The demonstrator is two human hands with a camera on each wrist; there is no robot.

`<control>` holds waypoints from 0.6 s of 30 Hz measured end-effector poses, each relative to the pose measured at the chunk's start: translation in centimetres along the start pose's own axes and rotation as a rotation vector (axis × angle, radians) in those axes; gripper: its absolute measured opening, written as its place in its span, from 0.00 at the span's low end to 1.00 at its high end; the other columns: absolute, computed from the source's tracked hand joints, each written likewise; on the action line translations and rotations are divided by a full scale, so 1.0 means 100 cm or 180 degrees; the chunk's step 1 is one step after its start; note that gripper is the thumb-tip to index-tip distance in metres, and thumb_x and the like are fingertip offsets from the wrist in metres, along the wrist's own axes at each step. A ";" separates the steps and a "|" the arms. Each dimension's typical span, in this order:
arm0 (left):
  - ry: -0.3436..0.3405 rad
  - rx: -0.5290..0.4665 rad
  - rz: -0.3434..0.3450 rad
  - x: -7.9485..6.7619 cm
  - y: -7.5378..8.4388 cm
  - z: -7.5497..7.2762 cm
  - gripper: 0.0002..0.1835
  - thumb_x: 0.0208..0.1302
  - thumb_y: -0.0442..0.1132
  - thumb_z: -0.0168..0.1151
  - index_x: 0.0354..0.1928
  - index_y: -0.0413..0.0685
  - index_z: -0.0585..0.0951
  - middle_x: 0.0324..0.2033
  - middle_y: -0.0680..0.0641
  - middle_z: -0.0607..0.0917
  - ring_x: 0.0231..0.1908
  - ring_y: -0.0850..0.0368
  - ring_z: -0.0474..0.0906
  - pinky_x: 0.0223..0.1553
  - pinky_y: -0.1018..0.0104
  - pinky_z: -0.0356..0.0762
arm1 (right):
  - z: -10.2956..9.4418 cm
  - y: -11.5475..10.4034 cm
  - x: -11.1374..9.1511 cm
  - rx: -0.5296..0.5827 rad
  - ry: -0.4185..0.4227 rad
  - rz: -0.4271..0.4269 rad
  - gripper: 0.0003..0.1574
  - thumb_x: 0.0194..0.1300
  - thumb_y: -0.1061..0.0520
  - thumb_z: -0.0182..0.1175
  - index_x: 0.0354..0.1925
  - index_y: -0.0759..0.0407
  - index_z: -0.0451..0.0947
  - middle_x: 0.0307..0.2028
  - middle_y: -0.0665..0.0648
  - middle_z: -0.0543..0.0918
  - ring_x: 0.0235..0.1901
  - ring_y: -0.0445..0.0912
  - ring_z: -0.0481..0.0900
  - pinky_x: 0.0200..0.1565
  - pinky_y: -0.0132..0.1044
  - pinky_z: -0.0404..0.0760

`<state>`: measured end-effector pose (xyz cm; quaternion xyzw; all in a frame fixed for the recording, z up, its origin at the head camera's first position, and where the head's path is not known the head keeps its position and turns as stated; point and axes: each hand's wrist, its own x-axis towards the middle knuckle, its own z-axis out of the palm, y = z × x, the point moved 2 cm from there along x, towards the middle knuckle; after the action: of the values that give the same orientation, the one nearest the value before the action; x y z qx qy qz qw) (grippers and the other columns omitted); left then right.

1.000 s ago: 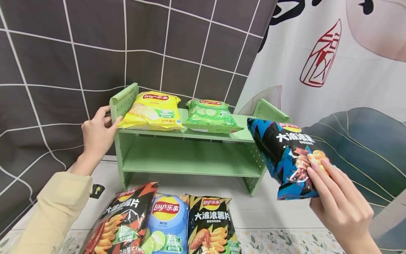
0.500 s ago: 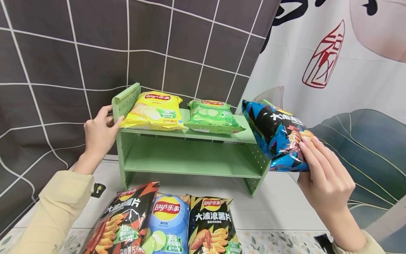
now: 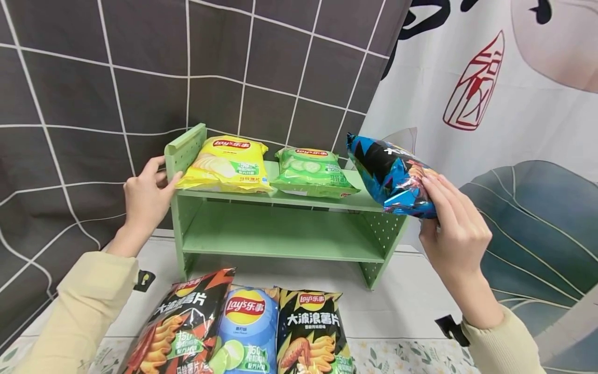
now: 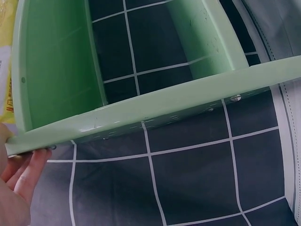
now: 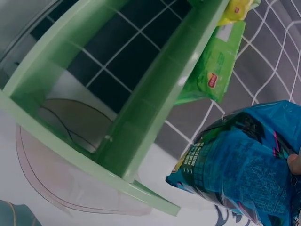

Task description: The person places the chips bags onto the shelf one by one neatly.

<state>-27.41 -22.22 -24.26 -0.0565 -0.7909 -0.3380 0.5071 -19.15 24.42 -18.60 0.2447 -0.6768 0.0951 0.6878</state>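
Note:
My right hand [image 3: 460, 228] grips a blue and black bag of potato chips [image 3: 392, 176] by its right side, tilted above the right end of the green shelf [image 3: 280, 244]. In the right wrist view that chip bag [image 5: 235, 169] shows its printed back, apart from the shelf's end panel. My left hand [image 3: 148, 195] pinches the shelf's left side panel [image 3: 187, 148], fingers outside and thumb at the front edge. On the top board lie a yellow chip bag [image 3: 229, 163] and, to its right, a green chip bag [image 3: 313, 171].
In front of the shelf lie a red-black chip bag [image 3: 179, 322], a light blue one [image 3: 245, 327] and a black-gold one [image 3: 312, 330]. A dark grid-pattern curtain [image 3: 140, 93] hangs behind. The shelf's lower board [image 3: 280, 228] bears nothing visible.
My right hand has carried the blue and black chip bag up and left, over the shelf's right end, and the bag has tipped flatter. The left hand has kept its hold.

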 end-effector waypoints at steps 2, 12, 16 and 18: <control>-0.0007 0.0000 -0.0002 0.000 0.000 0.000 0.19 0.61 0.34 0.64 0.53 0.32 0.76 0.38 0.31 0.85 0.37 0.33 0.83 0.38 0.47 0.69 | 0.005 0.004 -0.001 0.0022 -0.0045 0.0047 0.21 0.60 0.67 0.56 0.52 0.60 0.81 0.50 0.60 0.85 0.51 0.56 0.83 0.59 0.36 0.73; 0.0019 0.0010 0.0034 0.000 -0.002 0.001 0.19 0.60 0.33 0.64 0.52 0.31 0.76 0.37 0.31 0.85 0.36 0.32 0.83 0.38 0.46 0.69 | 0.025 0.013 -0.005 0.0037 -0.0188 0.0126 0.25 0.58 0.70 0.56 0.53 0.59 0.81 0.52 0.58 0.85 0.52 0.55 0.82 0.56 0.44 0.76; 0.0024 0.0015 0.0045 0.000 -0.002 0.001 0.19 0.60 0.33 0.65 0.52 0.31 0.76 0.37 0.31 0.85 0.36 0.32 0.83 0.38 0.46 0.69 | 0.031 0.015 -0.006 0.0025 -0.0272 0.0147 0.28 0.56 0.73 0.55 0.54 0.59 0.80 0.52 0.58 0.84 0.53 0.56 0.82 0.50 0.52 0.78; 0.0014 0.0011 0.0033 0.000 -0.001 0.001 0.19 0.61 0.33 0.64 0.52 0.31 0.76 0.37 0.31 0.85 0.36 0.32 0.83 0.38 0.46 0.69 | 0.034 0.015 -0.006 0.0021 -0.0361 0.0168 0.30 0.55 0.73 0.55 0.55 0.59 0.79 0.54 0.58 0.83 0.54 0.56 0.81 0.48 0.55 0.78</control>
<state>-27.52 -22.28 -24.34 -0.0590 -0.7900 -0.3341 0.5107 -22.89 24.28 -19.02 0.2340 -0.7206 0.1015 0.6448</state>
